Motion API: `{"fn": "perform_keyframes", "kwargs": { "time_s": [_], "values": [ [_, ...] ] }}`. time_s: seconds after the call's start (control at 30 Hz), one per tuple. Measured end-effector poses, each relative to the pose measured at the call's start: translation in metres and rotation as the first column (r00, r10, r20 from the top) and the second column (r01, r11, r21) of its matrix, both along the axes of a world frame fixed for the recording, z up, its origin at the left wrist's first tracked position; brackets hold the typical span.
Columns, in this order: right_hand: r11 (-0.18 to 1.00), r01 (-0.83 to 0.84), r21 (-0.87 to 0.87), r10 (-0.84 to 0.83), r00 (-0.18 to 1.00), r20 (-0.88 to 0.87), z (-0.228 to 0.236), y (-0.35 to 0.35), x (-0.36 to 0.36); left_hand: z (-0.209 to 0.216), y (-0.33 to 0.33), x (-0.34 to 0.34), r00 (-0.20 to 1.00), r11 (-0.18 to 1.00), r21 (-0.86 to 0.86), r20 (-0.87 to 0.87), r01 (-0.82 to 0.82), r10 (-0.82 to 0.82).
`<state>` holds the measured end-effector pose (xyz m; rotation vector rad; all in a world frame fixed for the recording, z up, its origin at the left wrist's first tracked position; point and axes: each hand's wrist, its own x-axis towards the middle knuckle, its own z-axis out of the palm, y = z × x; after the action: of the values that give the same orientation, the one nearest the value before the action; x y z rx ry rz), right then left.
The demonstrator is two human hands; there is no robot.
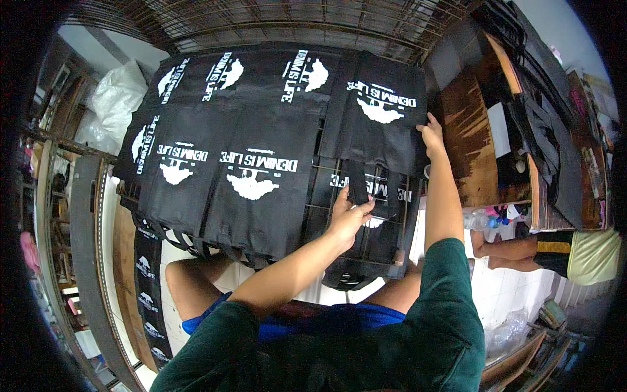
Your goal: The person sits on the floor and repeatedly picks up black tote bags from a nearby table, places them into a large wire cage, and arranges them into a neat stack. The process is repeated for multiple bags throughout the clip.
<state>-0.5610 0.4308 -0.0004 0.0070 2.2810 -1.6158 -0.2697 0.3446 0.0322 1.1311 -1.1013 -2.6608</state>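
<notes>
Black fabric tote bags with white print lie in rows on a wire rack in front of me. My left hand [353,214] is closed on the black strap handle [358,181] of the bag at the near right. That bag [379,140] lies flat, its print toward the far end. At its right edge, my right hand [431,136] grips the fabric between thumb and fingers. Below the handle, part of another printed bag [398,225] shows under the rack's wires. To the left lies a further printed bag [258,209].
Rusty wire racking [274,29] stands beyond the bags. On the right is a worn wooden cabinet [457,130] draped with black fabric [548,144]. Another person's legs [516,251] and clear plastic bottles [480,220] are beside it. Clear plastic bags [117,95] sit at the far left.
</notes>
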Motion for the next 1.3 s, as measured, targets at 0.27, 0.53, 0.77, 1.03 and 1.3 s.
{"fn": "perform_keyframes", "kwargs": {
  "time_s": [0.27,0.53,0.77,1.03,1.3],
  "values": [
    [0.999,0.021,0.045,-0.017,0.996,-0.092,-0.022,0.009,-0.012,-0.019,0.002,0.011,1.000,0.961,-0.276,0.013,0.029,-0.026],
    [0.934,0.176,0.310,0.024,0.835,-0.549,-0.037,0.030,-0.020,-0.010,0.025,0.055,0.996,0.967,-0.238,0.016,0.093,-0.092],
    [0.982,0.108,-0.154,-0.181,0.764,-0.619,0.024,0.063,0.092,0.021,0.034,0.207,0.791,0.766,-0.227,0.041,0.602,-0.610],
    [0.968,0.216,0.125,-0.123,0.848,-0.515,0.048,0.112,0.334,-0.037,0.004,0.288,0.622,0.551,-0.320,0.189,0.771,-0.760],
    [0.625,-0.767,0.144,0.757,0.552,-0.350,0.001,0.078,0.468,-0.081,-0.001,0.301,0.564,0.584,0.039,0.213,0.811,-0.798]
  ]
}}
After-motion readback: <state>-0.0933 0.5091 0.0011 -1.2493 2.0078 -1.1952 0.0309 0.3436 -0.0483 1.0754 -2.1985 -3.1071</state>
